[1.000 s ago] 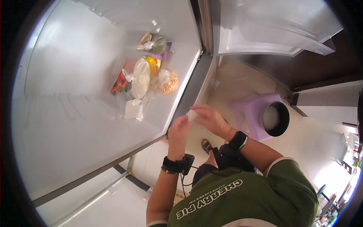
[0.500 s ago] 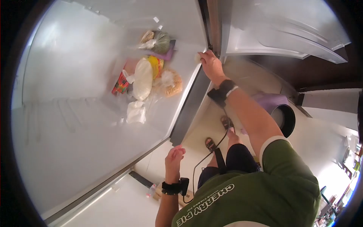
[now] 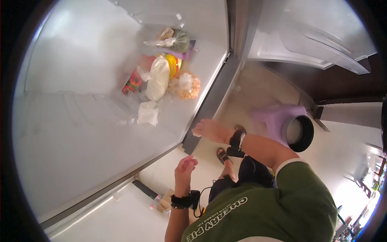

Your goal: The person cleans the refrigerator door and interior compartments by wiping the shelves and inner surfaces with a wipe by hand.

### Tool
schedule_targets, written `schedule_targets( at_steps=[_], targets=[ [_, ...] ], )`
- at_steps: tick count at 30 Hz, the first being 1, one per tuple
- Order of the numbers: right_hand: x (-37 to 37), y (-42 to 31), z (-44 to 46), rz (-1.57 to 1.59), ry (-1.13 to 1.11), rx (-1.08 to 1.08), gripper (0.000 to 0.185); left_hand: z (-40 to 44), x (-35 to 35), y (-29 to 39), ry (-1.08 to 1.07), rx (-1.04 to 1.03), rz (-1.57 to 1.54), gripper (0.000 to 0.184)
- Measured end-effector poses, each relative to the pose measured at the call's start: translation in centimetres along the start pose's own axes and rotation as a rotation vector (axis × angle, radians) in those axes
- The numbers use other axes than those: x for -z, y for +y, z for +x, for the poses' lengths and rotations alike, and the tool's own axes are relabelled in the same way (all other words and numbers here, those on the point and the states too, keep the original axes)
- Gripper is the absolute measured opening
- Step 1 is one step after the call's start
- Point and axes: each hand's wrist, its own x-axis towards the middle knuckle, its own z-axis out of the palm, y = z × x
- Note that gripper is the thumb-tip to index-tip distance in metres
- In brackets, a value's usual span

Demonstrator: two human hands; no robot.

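Note:
In the head view, my right hand (image 3: 212,130) is over the grey front edge (image 3: 209,105) of an open fridge compartment. Its fingers are closed around something small and pale, mostly hidden by the hand. Lower down, my left hand (image 3: 185,171) hovers near the compartment's near corner, fingers loosely curled and apart, holding nothing. Inside lie a tied bag of white powder (image 3: 158,78), a bag of orange-yellow grains (image 3: 188,85), a bag of green grains (image 3: 181,41), a yellow packet (image 3: 172,65), a red packet (image 3: 133,82) and a white bag (image 3: 148,113).
At the upper right, the white inner side of the fridge door (image 3: 294,36) hangs open. A purple stool (image 3: 268,121) stands on the floor with a dark round pot (image 3: 305,133) by it. A cardboard box (image 3: 165,200) lies at the lower middle.
My right hand has moved down along the fridge edge, from the upper hinge corner toward my left hand, its fingers still closed. The left hand has barely moved.

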Motion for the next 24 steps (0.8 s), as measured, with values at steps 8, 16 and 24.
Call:
schedule_targets(
  at_steps=[8, 16, 24],
  targets=[
    [8.8, 8.4, 3.3, -0.339, 0.767, -0.457, 0.022, -1.0, 1.0, -2.3, 0.014, 0.011, -0.036, 0.029],
    [-1.2, 5.4, 4.0, 0.087, 0.777, -0.539, 0.018, -3.0, 2.0, -3.5, 0.02, 0.017, -0.002, 0.032],
    [-6.6, -4.0, 1.6, 0.225, 0.215, -0.068, 0.022, -2.7, 1.8, -3.9, -0.009, 0.029, -0.018, 0.028]
  ],
)
